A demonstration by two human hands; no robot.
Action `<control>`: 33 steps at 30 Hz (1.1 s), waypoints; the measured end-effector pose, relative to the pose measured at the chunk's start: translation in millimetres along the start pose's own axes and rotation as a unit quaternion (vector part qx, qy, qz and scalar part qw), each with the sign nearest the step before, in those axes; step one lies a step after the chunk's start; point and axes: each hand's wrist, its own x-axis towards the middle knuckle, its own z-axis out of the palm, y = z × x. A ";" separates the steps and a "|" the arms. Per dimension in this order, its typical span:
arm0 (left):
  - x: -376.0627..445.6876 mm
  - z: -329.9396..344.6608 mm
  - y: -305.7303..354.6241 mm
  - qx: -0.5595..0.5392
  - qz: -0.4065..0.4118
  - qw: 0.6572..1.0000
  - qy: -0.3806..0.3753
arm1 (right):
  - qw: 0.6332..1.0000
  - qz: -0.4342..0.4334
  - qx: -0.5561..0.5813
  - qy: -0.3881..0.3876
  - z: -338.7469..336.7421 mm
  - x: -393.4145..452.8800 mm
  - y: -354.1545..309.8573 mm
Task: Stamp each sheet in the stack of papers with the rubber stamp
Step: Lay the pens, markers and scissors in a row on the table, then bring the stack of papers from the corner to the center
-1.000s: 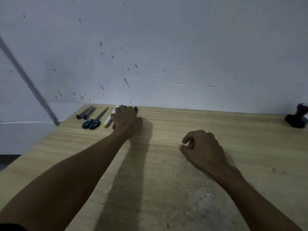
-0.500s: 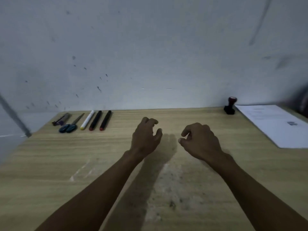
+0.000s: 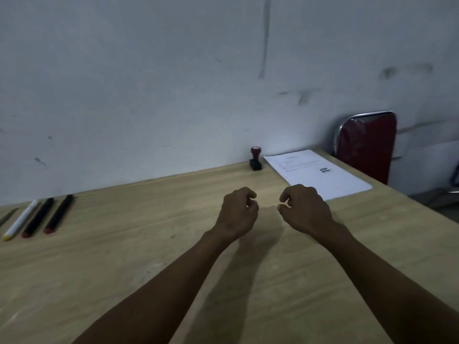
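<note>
Both hands loosely curled, empty, over bench [image 3: 124,256]: left hand [image 3: 238,212], right hand [image 3: 304,207]. Rubber stamp [image 3: 255,160] upright far right, just beside paper stack [image 3: 320,175].

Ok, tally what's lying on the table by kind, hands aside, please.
Rubber stamp: 1
Stack of papers: 1
White marker, yellow end: 1
Black markers, red ends: 2
Thin grey item cut off at the left edge, kind unclear: 1
Total: 6

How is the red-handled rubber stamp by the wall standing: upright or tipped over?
Upright. The red-handled rubber stamp rests on its black base, its handle pointing up, beside the white paper stack.
</note>
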 end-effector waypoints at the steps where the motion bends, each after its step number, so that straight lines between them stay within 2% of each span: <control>1: 6.8 11.0 8.2 -0.020 -0.015 1.000 -0.015 | 1.000 0.005 -0.002 0.005 -2.8 4.6 13.1; 6: 38.4 53.7 40.2 -0.146 -0.145 0.975 -0.085 | 0.999 0.032 -0.021 0.017 -11.6 30.6 68.9; 9: 61.8 77.1 54.0 -0.187 -0.190 0.958 -0.107 | 0.997 0.063 -0.037 0.026 -18.8 51.2 99.7; 19: 117.3 121.6 76.2 -0.287 -0.317 0.899 -0.092 | 0.981 0.187 -0.060 -0.009 -44.1 107.3 157.3; 24: 133.7 121.6 92.2 -0.351 -0.386 0.848 -0.098 | 0.976 0.199 -0.046 -0.069 -43.7 119.4 172.9; 26: 141.5 121.0 98.2 -0.354 -0.417 0.831 -0.097 | 0.975 0.205 -0.052 -0.065 -43.0 121.7 174.2; 30: 155.1 128.8 105.1 -0.315 -0.460 0.828 -0.059 | 0.974 0.212 -0.047 -0.064 -44.0 125.9 178.4; 33: 159.0 133.6 104.5 -0.302 -0.507 0.806 -0.046 | 0.973 0.213 -0.053 -0.067 -43.4 127.8 181.4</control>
